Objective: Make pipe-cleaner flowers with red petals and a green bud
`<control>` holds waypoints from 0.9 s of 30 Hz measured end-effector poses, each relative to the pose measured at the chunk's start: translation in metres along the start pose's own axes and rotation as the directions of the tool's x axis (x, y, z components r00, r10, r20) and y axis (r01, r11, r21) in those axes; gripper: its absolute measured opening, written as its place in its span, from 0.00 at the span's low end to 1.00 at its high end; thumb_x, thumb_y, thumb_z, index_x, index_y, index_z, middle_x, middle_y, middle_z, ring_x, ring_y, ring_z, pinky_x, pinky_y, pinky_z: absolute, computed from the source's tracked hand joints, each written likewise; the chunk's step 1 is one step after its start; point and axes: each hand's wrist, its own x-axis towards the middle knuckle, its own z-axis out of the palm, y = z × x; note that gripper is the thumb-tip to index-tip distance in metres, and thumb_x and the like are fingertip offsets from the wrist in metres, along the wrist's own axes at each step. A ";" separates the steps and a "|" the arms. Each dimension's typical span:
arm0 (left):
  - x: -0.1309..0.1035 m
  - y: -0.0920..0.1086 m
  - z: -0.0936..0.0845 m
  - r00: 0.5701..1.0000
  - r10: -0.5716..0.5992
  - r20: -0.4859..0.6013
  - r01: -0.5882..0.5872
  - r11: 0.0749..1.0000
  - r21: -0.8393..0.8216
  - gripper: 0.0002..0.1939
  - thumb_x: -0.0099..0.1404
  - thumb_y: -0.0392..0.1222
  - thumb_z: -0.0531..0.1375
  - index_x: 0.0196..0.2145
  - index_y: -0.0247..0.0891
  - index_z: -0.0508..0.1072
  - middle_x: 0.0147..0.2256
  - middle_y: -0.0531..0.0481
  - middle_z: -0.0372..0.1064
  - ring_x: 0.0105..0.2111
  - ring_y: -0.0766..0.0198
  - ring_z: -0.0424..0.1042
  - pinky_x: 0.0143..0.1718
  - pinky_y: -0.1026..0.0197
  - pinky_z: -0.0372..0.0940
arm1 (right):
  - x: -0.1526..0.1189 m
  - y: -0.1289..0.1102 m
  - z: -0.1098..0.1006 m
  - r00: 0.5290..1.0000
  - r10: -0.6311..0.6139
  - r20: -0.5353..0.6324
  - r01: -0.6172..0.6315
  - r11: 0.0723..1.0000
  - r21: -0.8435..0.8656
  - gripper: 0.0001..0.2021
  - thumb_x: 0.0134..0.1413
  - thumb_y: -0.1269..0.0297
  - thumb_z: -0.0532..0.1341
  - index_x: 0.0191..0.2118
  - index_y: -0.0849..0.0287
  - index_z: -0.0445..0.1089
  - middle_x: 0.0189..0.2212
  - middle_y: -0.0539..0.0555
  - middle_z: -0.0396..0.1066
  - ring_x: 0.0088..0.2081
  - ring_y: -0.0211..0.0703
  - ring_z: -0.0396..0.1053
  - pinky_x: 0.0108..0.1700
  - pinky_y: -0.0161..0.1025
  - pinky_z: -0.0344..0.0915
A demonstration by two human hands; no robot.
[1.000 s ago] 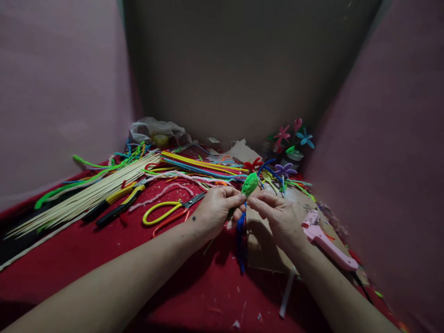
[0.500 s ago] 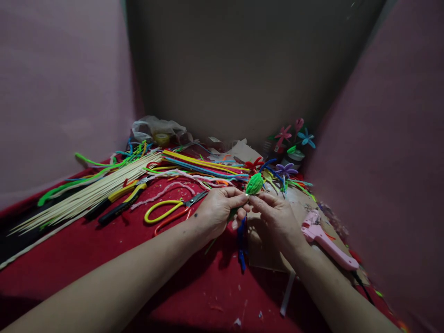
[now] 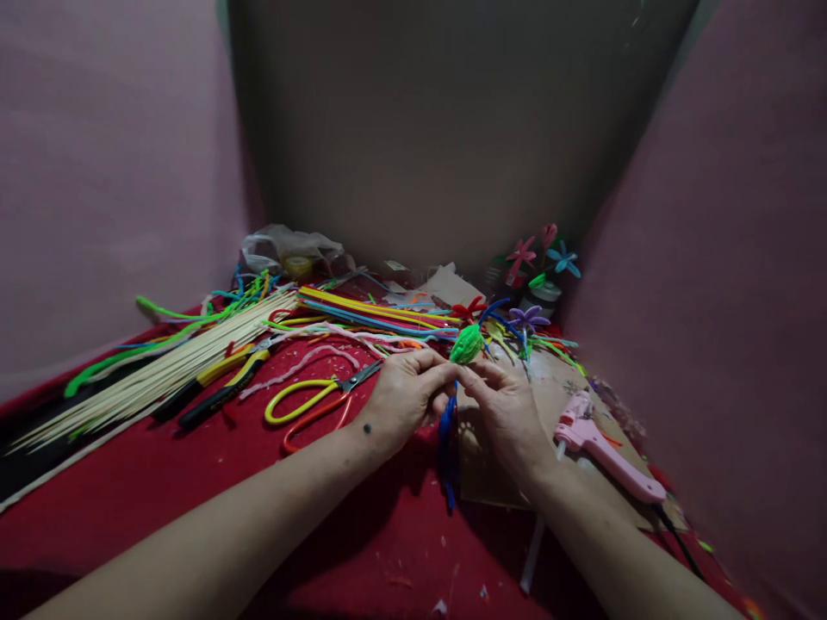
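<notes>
A green bud-shaped piece of fuzzy pipe cleaner [image 3: 466, 344] stands up between my two hands, tilted a little to the right. Its base is pinched by the closed fingertips of my left hand [image 3: 413, 396]. The thumb and forefinger of my right hand [image 3: 507, 409] meet the same base from the other side, also pinched. My fingers hide what lies below the bud. Blue pipe cleaners [image 3: 447, 448] hang or lie just beneath my hands.
Scissors [image 3: 303, 403] and pliers [image 3: 223, 383] lie left of my hands, beside thin wooden sticks [image 3: 174, 366]. Pipe cleaners [image 3: 381, 312] spread behind. At right, a pink glue gun [image 3: 611, 448] rests on cardboard [image 3: 488, 482]. A purple flower [image 3: 530, 319] and a jar [image 3: 541, 297] stand farther back.
The green bud has tilted more and shifted slightly left between my fingers. My left fingers have curled in closer. The whole view has shifted slightly.
</notes>
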 end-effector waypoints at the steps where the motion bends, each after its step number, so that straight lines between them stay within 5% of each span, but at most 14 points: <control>1: 0.001 0.000 -0.001 1.000 -0.006 0.003 0.006 1.000 -0.024 0.11 0.58 0.42 0.59 0.23 0.33 0.68 0.13 0.58 0.59 0.10 0.77 0.52 0.10 0.73 0.47 | 0.000 0.000 0.001 1.000 -0.010 0.016 0.010 1.000 0.016 0.09 0.44 0.58 0.64 0.29 0.59 0.73 0.22 0.49 0.68 0.28 0.38 0.63 0.30 0.35 0.59; 10: 0.002 0.004 -0.007 0.986 -0.102 0.128 0.130 0.963 -0.234 0.11 0.55 0.42 0.62 0.21 0.33 0.65 0.17 0.56 0.61 0.11 0.79 0.50 0.11 0.75 0.44 | -0.002 -0.009 -0.004 0.973 -0.157 0.170 0.168 0.984 -0.053 0.06 0.50 0.63 0.61 0.30 0.55 0.76 0.27 0.49 0.68 0.32 0.39 0.62 0.36 0.37 0.59; 19: 0.002 0.009 -0.010 0.939 -0.142 0.314 0.219 0.950 -0.224 0.12 0.54 0.43 0.63 0.22 0.33 0.65 0.13 0.60 0.56 0.10 0.80 0.44 0.10 0.75 0.41 | -0.003 -0.007 -0.006 0.933 0.062 0.354 -0.183 0.929 0.322 0.10 0.45 0.63 0.65 0.37 0.53 0.76 0.30 0.49 0.72 0.28 0.37 0.64 0.32 0.35 0.60; 27: 0.003 0.013 -0.011 0.887 -0.216 0.407 0.313 0.931 -0.189 0.12 0.57 0.41 0.61 0.21 0.32 0.66 0.13 0.59 0.55 0.10 0.80 0.45 0.10 0.74 0.42 | -0.008 -0.002 0.000 0.975 0.049 0.215 -0.137 0.897 0.420 0.06 0.42 0.65 0.66 0.31 0.55 0.74 0.25 0.48 0.72 0.25 0.37 0.64 0.28 0.34 0.60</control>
